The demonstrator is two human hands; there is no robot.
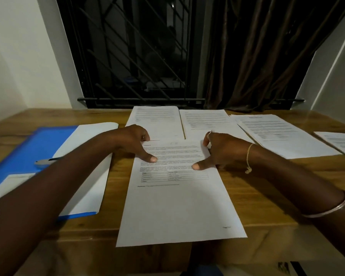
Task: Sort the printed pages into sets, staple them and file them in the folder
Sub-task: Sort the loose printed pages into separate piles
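Observation:
A printed page set with text and a small table lies in front of me on the wooden table. My left hand holds its top left corner, thumb pressed on the text and fingers curled over the top edge. My right hand holds the top right corner the same way, thumb on the sheet. An open blue folder holding white sheets lies to the left. On it rests a grey stapler, partly hidden behind my left forearm.
Several more printed pages lie in a row along the far side: one at the back centre, one beside it, another to the right and one at the right edge. A barred window and a dark curtain stand behind the table.

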